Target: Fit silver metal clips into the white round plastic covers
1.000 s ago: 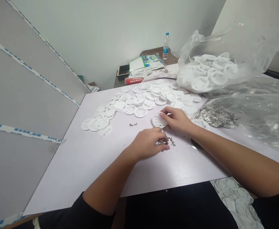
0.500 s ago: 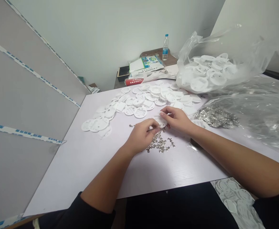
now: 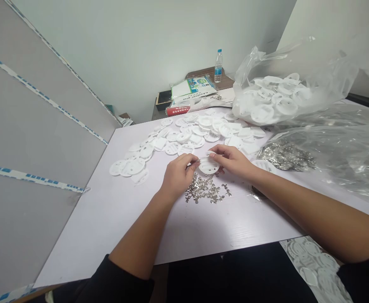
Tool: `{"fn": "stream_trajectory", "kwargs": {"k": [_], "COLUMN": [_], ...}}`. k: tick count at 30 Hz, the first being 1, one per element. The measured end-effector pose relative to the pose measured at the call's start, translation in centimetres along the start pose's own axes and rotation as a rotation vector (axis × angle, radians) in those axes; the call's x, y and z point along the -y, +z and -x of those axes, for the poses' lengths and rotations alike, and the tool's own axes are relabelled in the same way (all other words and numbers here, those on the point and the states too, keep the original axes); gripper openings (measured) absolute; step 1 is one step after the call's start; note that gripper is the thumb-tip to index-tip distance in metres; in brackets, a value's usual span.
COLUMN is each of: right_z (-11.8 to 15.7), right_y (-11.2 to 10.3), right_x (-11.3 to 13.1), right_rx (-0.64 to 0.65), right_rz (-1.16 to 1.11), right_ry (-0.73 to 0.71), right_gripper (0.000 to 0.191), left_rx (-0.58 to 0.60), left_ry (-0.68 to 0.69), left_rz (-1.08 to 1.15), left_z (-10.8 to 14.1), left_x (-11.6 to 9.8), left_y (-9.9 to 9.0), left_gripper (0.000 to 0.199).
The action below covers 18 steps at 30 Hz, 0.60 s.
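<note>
A round white plastic disc with small slots is held tilted above the table, its right edge pinched by my right hand. At the disc's left edge, my left hand has thumb and forefinger pressed together; whatever is between them is too small to make out. Below the disc lies a loose pile of small shiny metal clips. Behind my hands, many similar white discs spread across the table in an overlapping heap.
On the right lie a clear bag of metal parts and, behind it, a bag of white discs. A water bottle stands at the back. A grey partition borders the left side. More discs sit below the table's front edge.
My left hand has moved left, from over the disc to its left edge, uncovering more of the metal pile. The disc now faces up more and has shifted slightly left.
</note>
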State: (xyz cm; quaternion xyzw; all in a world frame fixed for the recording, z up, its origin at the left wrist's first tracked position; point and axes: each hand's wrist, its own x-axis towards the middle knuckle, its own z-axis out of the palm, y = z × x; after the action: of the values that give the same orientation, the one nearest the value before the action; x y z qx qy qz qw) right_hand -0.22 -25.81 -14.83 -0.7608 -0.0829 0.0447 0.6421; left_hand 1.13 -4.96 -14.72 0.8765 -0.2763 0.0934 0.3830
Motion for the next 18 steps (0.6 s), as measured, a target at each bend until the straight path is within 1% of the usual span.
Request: {"fn": "stream_trajectory", "kwargs": {"k": [2, 6, 9, 11, 14, 18], "right_z": [-0.03, -0.12, -0.21, -0.26, -0.36, -0.44], "right_y": [0.03, 0.18, 0.28, 0.31, 0.26, 0.02], "right_x": [-0.07, -0.31, -0.58, -0.74, -0.9, -1.0], "right_rx": [0.005, -0.004, -0.03, -0.044, -0.088, -0.156], "right_rz": [-0.02, -0.107, -0.151, -0.15, -0.139, -0.177], "right_ry": [-0.008, 0.011, 0.047, 0.073, 0.067, 0.04], "right_gripper": [0.019, 0.017, 0.023, 0.027, 0.029, 0.037], "left_rx": [-0.001, -0.041, -0.085, -0.112, -0.121, -0.118], "left_ry": [-0.037, -0.204, -0.319, -0.372, -0.415, -0.404], "left_rz": [0.037, 0.159, 0.24, 0.3, 0.391, 0.442], "left_z": [-0.02, -0.1, -0.2, -0.27, -0.37, -0.43], "left_x": [-0.2, -0.49, -0.42, -0.29, -0.08, -0.02], "left_y": [0.01, 0.19, 0.3, 0.31, 0.28, 0.28], "left_gripper": [0.008, 0.008, 0.011, 0.012, 0.015, 0.014]}}
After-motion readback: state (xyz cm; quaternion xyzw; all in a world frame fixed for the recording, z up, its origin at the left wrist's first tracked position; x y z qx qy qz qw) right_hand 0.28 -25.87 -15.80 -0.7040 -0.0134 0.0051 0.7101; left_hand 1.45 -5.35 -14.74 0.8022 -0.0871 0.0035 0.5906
